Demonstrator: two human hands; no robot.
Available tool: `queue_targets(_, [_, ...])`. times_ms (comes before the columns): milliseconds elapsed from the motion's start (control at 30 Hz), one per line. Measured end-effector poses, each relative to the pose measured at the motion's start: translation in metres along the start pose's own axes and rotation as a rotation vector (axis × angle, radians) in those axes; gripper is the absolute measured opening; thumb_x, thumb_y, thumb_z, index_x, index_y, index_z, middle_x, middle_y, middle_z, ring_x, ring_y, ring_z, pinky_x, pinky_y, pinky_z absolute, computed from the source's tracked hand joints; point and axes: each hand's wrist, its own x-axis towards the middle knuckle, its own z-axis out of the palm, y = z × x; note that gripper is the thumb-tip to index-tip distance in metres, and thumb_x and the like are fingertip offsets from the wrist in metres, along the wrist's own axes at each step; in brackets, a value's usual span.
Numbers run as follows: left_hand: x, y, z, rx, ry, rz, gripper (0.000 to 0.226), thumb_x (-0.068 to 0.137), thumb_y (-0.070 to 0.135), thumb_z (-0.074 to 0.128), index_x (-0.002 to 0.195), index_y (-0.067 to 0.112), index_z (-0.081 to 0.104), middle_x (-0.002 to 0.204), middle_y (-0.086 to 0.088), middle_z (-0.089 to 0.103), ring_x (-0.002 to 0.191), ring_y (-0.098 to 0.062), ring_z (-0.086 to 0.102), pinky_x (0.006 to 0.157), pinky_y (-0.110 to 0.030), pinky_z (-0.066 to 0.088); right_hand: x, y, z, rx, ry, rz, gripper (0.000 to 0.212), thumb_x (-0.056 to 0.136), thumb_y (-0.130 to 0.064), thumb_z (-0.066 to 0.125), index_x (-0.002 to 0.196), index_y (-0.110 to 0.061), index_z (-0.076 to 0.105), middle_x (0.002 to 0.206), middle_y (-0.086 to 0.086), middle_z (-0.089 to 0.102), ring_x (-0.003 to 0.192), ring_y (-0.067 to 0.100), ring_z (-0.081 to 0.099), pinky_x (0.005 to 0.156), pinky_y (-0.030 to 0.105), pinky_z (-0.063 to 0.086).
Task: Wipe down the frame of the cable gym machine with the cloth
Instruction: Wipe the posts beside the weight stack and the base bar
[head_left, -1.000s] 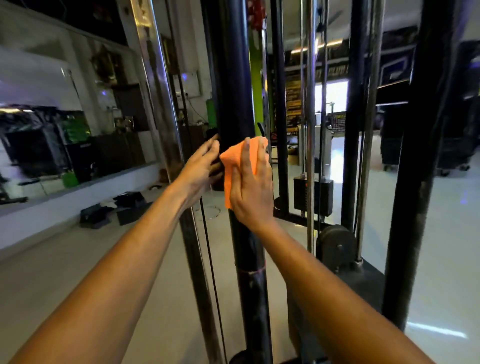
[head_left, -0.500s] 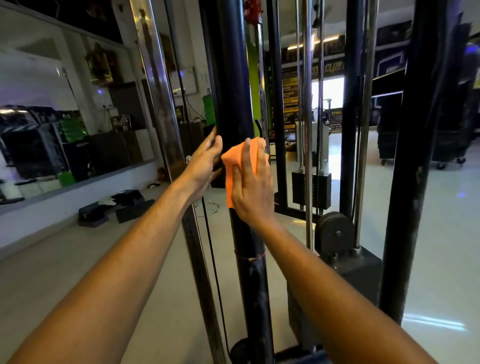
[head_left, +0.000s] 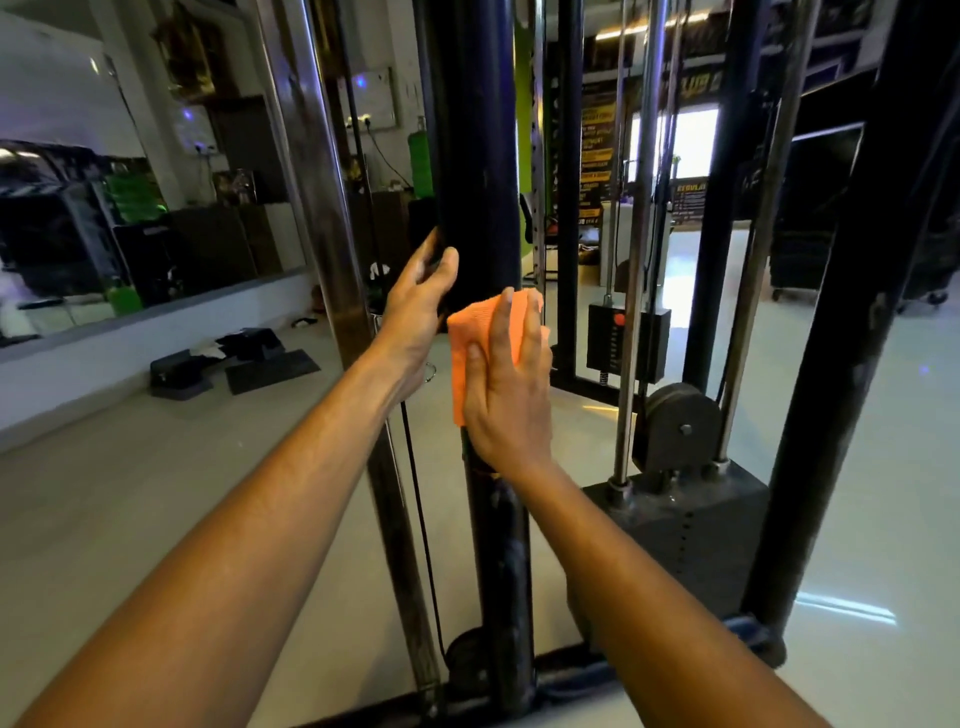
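- The thick black round metal upright post of the cable machine frame (head_left: 475, 156) runs vertically through the picture's centre, scuffed and worn lower down.
- The folded orange textured cloth (head_left: 470, 345) lies flat against the post's front, mid-frame, partly covered by the right hand (head_left: 511, 395).

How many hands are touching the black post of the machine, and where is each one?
2. The left hand rests on the left side of the black post. The right hand presses the orange cloth against its front, lower down. The left fingertips are partly hidden.
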Motion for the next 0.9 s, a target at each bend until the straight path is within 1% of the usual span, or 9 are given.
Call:
queue_targets(67, [-0.005, -0.014, 0.001, -0.016, 0.015, -0.013, 0.055, 0.110, 0.044, 0.058, 0.162, 0.042, 0.041, 0.130, 0.034, 0.059, 0.128, 0.007, 0.053, 0.114, -0.029, 0.044, -0.024, 0.017, 0.012, -0.025, 0.003, -0.036, 0.076, 0.116, -0.052, 0.040, 0.171, -0.046, -0.012, 0.182, 0.000, -0.015, 0.165, 0.036, 0.011, 0.120, 0.065, 0.043])
queue_targets(133, [-0.015, -0.032, 0.000, -0.014, 0.010, -0.022, 0.055, 0.109, 0.043, 0.060, 0.161, 0.042, 0.042, 0.136, 0.029, 0.061, 0.132, 0.004, 0.055, 0.116, -0.028, 0.043, -0.071, 0.043, 0.026, -0.046, -0.046, -0.038, 0.079, 0.116, -0.049, 0.045, 0.170, -0.047, -0.013, 0.181, 0.002, -0.019, 0.167, 0.035, 0.004, 0.123, 0.067, 0.038])
queue_targets(233, [-0.030, -0.050, -0.004, -0.025, -0.020, -0.047, 0.055, 0.108, 0.041, 0.062, 0.160, 0.041, 0.043, 0.140, 0.024, 0.063, 0.136, 0.000, 0.055, 0.119, -0.030, 0.041, -0.120, 0.069, 0.034, -0.046, -0.103, -0.008, 0.074, 0.116, -0.053, 0.038, 0.171, -0.045, -0.011, 0.180, 0.002, -0.023, 0.168, 0.036, 0.005, 0.122, 0.070, 0.038])
queue_targets(300, [-0.033, -0.053, -0.007, -0.032, -0.032, -0.045, 0.055, 0.108, 0.039, 0.062, 0.160, 0.039, 0.045, 0.148, 0.017, 0.062, 0.141, -0.006, 0.055, 0.121, -0.032, 0.041, -0.108, 0.065, 0.032, -0.014, -0.083, -0.014, 0.075, 0.116, -0.052, 0.037, 0.171, -0.045, -0.013, 0.180, 0.000, -0.026, 0.168, 0.034, 0.004, 0.126, 0.066, 0.034])
queue_targets(433, [-0.032, -0.049, -0.007, -0.015, -0.029, -0.059, 0.041, 0.111, 0.033, 0.058, 0.150, 0.042, 0.051, 0.137, 0.022, 0.068, 0.133, 0.000, 0.062, 0.108, -0.024, 0.050, -0.042, 0.030, 0.024, -0.007, 0.045, -0.019, 0.073, 0.117, -0.050, 0.040, 0.173, -0.038, -0.006, 0.182, 0.007, -0.012, 0.165, 0.035, 0.014, 0.123, 0.062, 0.038])
queue_targets(567, [-0.040, -0.058, -0.008, -0.004, -0.032, -0.045, 0.050, 0.112, 0.032, 0.058, 0.160, 0.035, 0.044, 0.142, 0.018, 0.065, 0.131, 0.003, 0.061, 0.111, -0.025, 0.051, -0.057, 0.043, 0.033, -0.073, 0.065, -0.084, 0.073, 0.116, -0.048, 0.045, 0.172, -0.029, 0.003, 0.181, 0.003, -0.020, 0.167, 0.038, 0.010, 0.123, 0.064, 0.038])
queue_targets(733, [-0.063, -0.086, -0.007, -0.003, -0.074, -0.104, 0.053, 0.111, 0.035, 0.057, 0.162, 0.040, 0.040, 0.151, 0.014, 0.062, 0.142, -0.008, 0.054, 0.124, -0.035, 0.039, -0.158, 0.092, 0.050, -0.097, -0.109, 0.012, 0.089, 0.115, -0.042, 0.054, 0.170, -0.042, -0.016, 0.180, 0.007, -0.025, 0.168, 0.038, 0.003, 0.120, 0.069, 0.040])
queue_targets(833, [-0.073, -0.094, -0.005, 0.014, -0.072, -0.130, 0.056, 0.112, 0.037, 0.055, 0.164, 0.041, 0.035, 0.140, 0.024, 0.060, 0.134, 0.001, 0.053, 0.118, -0.030, 0.040, -0.135, 0.082, 0.042, -0.054, -0.094, -0.013, 0.078, 0.116, -0.049, 0.043, 0.171, -0.034, -0.011, 0.179, 0.008, -0.026, 0.168, 0.037, 0.004, 0.124, 0.065, 0.036])
queue_targets(900, [-0.080, -0.098, -0.005, 0.011, -0.076, -0.138, 0.058, 0.112, 0.039, 0.055, 0.166, 0.040, 0.033, 0.147, 0.024, 0.054, 0.141, -0.002, 0.048, 0.123, -0.035, 0.038, -0.107, 0.068, 0.034, -0.026, -0.065, -0.001, 0.073, 0.116, -0.055, 0.031, 0.172, -0.033, -0.009, 0.181, 0.007, -0.020, 0.167, 0.038, 0.012, 0.124, 0.064, 0.037])
